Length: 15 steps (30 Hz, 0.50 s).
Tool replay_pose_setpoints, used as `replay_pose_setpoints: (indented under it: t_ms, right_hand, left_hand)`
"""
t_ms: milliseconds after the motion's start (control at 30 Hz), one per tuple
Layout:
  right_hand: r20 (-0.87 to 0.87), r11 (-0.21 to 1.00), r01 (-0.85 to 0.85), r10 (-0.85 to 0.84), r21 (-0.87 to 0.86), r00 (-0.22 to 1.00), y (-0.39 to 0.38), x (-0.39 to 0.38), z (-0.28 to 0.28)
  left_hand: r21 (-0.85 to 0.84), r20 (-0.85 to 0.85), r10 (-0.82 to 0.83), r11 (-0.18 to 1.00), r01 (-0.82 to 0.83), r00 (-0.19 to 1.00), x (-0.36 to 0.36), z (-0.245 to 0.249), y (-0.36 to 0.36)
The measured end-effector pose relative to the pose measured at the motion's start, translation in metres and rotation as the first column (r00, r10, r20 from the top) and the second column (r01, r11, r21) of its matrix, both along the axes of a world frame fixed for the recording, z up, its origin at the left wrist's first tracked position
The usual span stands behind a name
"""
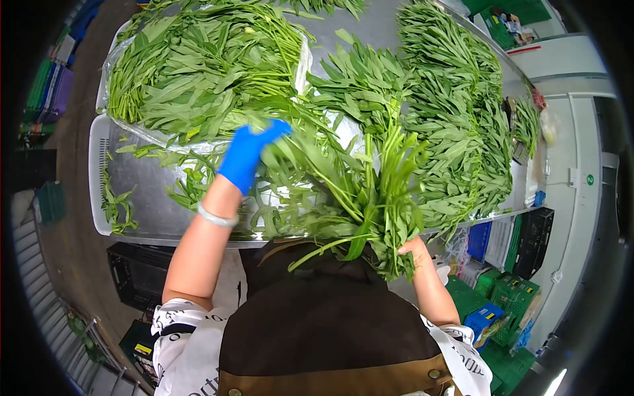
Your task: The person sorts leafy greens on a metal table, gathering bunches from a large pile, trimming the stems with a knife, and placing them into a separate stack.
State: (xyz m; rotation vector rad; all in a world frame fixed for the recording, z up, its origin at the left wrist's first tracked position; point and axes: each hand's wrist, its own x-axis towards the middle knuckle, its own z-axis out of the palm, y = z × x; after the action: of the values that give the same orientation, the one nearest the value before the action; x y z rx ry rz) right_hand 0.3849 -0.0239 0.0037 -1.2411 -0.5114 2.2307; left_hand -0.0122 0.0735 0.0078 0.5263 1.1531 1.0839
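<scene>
My right hand [415,252], bare, is closed round a bunch of water spinach [389,218] at the table's near edge. The bunch's leafy tops hang down by my apron and its pale cut stems point up and away. My left hand [254,148], in a blue glove, is over loose green stems and leaves [297,155] in the middle. Its fingers are smeared by motion, so whether they grip a stem does not show. Just beyond it, a heap of water spinach [198,72] fills a plastic-lined white crate.
Bunches of water spinach [456,125] lie in rows on the right of the metal table [142,198]. A white tray rim [99,175] edges the left. Below stand a black crate [135,274] at left and green crates [512,303] at right.
</scene>
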Motion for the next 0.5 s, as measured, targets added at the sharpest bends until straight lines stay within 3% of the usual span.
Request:
replay_pose_setpoints:
  t_ms: [33, 133, 167, 233, 300, 400, 500]
  right_hand:
    - [-0.011, 0.999, 0.019, -0.018, 0.043, 1.0, -0.003, 0.004, -0.005]
    - [-0.037, 0.998, 0.028, -0.03, -0.058, 0.999, -0.005, 0.003, -0.008]
    - [-0.018, 0.998, 0.013, -0.014, -0.068, 1.0, -0.002, 0.0, -0.006]
    - [0.014, 0.996, 0.0, 0.001, -0.094, 1.0, 0.004, -0.01, 0.002]
    - [0.024, 0.996, -0.01, 0.012, -0.093, 1.0, 0.006, -0.017, 0.004]
    - [-0.013, 0.998, -0.068, 0.068, -0.015, 0.998, 0.009, -0.017, -0.006]
    - [0.007, 0.996, -0.071, 0.072, -0.061, 0.997, 0.012, -0.018, 0.007]
  left_hand:
    - [0.015, 0.025, 0.115, 0.993, -0.116, 0.993, -0.011, 0.004, 0.006]
    - [0.059, -0.224, 0.043, 0.998, -0.031, 0.974, -0.014, 0.019, 0.006]
    - [0.14, -0.263, -0.062, 0.985, 0.101, 0.963, -0.006, 0.022, 0.003]
    - [0.121, -0.279, -0.239, 0.952, 0.281, 0.93, 0.025, 0.034, -0.007]
    - [0.173, -0.45, -0.431, 0.817, 0.55, 0.782, 0.057, 0.031, -0.022]
    - [0.133, -0.863, -0.317, 0.608, 0.783, 0.393, 0.089, 0.032, -0.032]
    - [0.432, -0.713, -0.057, 0.749, 0.502, 0.698, 0.074, -0.02, -0.02]
